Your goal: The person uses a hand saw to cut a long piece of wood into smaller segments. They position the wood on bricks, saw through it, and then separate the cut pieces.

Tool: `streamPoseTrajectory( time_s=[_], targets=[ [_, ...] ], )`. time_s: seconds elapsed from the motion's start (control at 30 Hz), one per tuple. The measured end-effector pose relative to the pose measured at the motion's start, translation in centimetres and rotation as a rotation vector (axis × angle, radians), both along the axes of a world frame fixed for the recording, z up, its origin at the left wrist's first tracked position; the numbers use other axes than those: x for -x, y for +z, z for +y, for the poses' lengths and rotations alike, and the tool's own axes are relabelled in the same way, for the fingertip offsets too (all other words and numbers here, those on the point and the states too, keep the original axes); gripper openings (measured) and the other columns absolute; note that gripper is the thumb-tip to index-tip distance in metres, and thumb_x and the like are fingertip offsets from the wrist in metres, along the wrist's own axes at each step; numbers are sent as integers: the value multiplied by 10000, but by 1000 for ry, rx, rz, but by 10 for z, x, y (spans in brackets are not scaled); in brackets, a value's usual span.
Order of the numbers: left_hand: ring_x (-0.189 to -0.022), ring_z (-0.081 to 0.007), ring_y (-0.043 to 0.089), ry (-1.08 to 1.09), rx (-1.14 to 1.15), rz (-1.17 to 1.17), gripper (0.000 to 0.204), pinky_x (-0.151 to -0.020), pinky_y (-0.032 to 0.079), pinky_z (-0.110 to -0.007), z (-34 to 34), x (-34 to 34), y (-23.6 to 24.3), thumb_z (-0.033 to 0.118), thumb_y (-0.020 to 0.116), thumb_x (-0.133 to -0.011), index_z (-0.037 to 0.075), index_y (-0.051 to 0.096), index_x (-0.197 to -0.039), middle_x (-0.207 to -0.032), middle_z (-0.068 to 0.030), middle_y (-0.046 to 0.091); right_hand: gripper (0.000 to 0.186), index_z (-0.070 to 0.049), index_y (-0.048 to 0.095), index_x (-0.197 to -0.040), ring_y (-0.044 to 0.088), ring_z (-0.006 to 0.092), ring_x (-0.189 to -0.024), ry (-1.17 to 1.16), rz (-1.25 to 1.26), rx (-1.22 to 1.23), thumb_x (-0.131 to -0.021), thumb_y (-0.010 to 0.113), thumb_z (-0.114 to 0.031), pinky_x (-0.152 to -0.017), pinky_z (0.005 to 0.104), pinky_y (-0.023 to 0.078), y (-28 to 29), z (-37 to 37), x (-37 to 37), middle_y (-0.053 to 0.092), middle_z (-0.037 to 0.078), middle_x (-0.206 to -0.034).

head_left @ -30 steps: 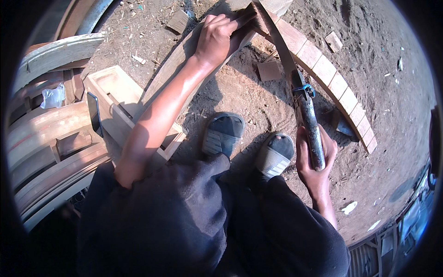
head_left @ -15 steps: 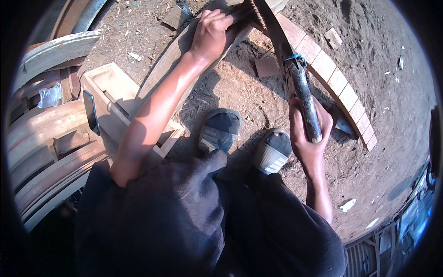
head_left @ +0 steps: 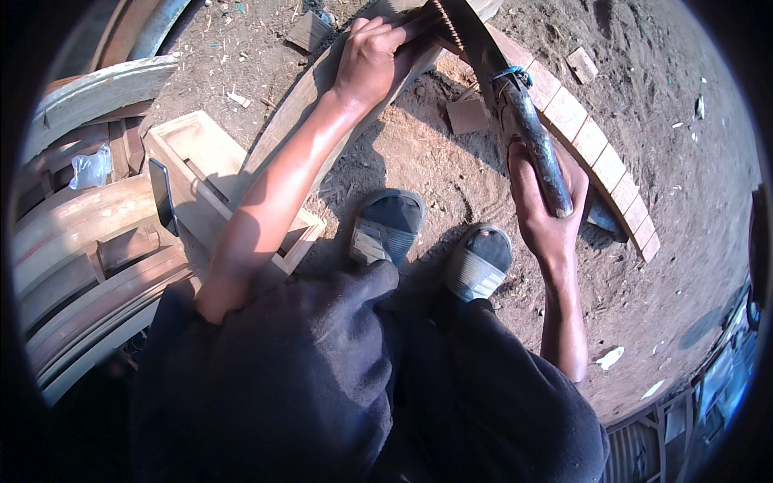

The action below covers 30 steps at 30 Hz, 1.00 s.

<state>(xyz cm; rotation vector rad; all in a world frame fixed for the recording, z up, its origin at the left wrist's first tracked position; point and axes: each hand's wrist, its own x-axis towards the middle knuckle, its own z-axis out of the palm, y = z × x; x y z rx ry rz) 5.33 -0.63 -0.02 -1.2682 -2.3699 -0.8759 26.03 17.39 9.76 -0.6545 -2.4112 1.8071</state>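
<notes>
- The left hand (head_left: 367,66) is curled over the plank (head_left: 299,121); with fingertips hidden, its grip cannot be told.
- The saw (head_left: 477,44), cropped at the top, is gripped by the right hand (head_left: 549,193).
- The curved wooden strip (head_left: 592,145) is partly covered by the saw.

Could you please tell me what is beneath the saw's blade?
The curved wood runs under the blade, emerging at its right; the stretch directly beneath is covered, so any cut there cannot be seen.
</notes>
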Motion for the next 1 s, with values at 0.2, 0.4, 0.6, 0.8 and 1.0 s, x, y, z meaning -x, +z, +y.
streamPoseTrajectory(
  time_s=[0.2, 0.4, 0.6, 0.8, 1.0],
  targets=[
    [-652, -343, 473, 18, -39, 3, 78, -678, 409, -393, 8, -4, 1, -88, 497, -697, -18, 480, -670, -618, -162, 448, 172, 34, 637, -912, 520, 83, -613, 32, -105, -127, -861, 617, -129, -576, 242, 418, 6, 6, -35, 595, 36, -707],
    [-649, -393, 461, 53, 63, -27, 130, -775, 450, -415, -5, -8, 1, -81, 496, -719, -17, 415, -639, -623, -192, 429, 152, 47, 640, -936, 589, 109, -726, -82, 60, -179, -846, 649, -75, -680, 254, 469, -7, -13, -20, 636, 70, -780],
    [-686, -301, 527, 25, 64, 2, 99, -663, 400, -383, 10, -5, 2, -21, 544, -721, 26, 500, -646, -617, -126, 495, 171, 41, 641, -977, 614, 124, -742, 70, -142, -193, -846, 640, -68, -728, 262, 470, 16, 3, -34, 655, 90, -803],
    [-642, -336, 456, 41, -7, 45, 147, -662, 396, -399, -9, -4, -2, -51, 503, -721, -6, 401, -625, -623, -169, 439, 215, 35, 644, -1017, 605, 113, -769, -15, -71, -25, -862, 662, -114, -756, 258, 466, -2, -3, -15, 671, 80, -870],
    [-689, -349, 500, 52, 32, -18, 80, -672, 408, -392, 6, -7, 2, -52, 510, -724, -17, 463, -670, -646, -174, 462, 174, 54, 625, -940, 542, 89, -651, -11, -105, -122, -862, 615, -101, -626, 243, 444, 9, -3, -36, 601, 41, -733]
  ],
)
